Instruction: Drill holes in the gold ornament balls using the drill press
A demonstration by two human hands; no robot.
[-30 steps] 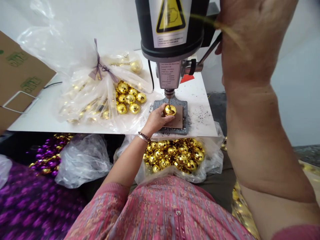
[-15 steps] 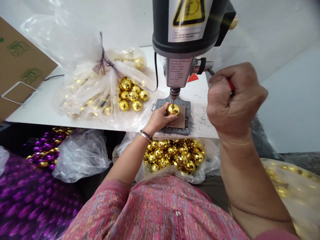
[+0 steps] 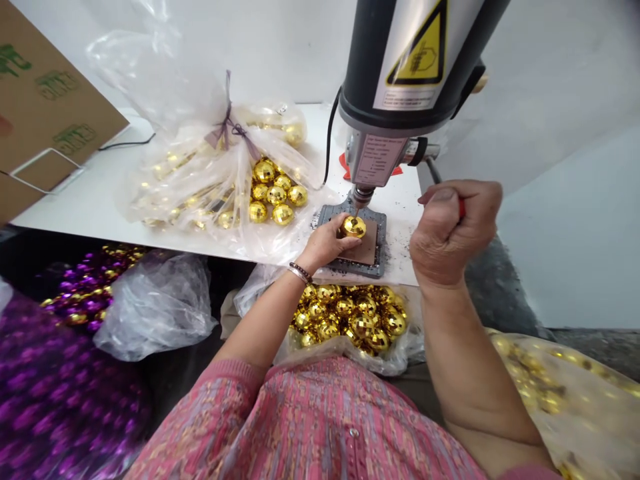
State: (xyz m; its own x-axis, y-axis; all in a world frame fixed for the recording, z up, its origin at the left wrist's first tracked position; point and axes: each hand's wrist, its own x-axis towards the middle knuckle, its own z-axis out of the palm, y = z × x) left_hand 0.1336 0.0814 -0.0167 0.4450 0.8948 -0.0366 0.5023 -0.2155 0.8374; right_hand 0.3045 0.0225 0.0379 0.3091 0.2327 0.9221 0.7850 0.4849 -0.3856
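A small drill press (image 3: 383, 143) stands over a grey base plate (image 3: 381, 230) with a brown board (image 3: 367, 250) on it. Between thumb and fingers, my left hand (image 3: 327, 241) grips a shiny gold mirrored ball (image 3: 354, 227) on that board. The drill bit (image 3: 357, 212) meets the top of the ball; how deep it goes I cannot tell. My right hand (image 3: 453, 230) is wrapped round the press's feed lever (image 3: 433, 171), whose red grip shows between the fingers.
Left of the press, a tied clear plastic bag (image 3: 200, 193) and several gold balls (image 3: 276, 195) lie on the white table (image 3: 100, 213). Below the table edge is an open bag of gold balls (image 3: 350, 317). A cardboard box (image 3: 55, 113) stands far left. Dark shavings surround the base.
My right hand has come down with the lever from high beside the motor. My left hand keeps its grip on the ball. The view has shifted and tilted.
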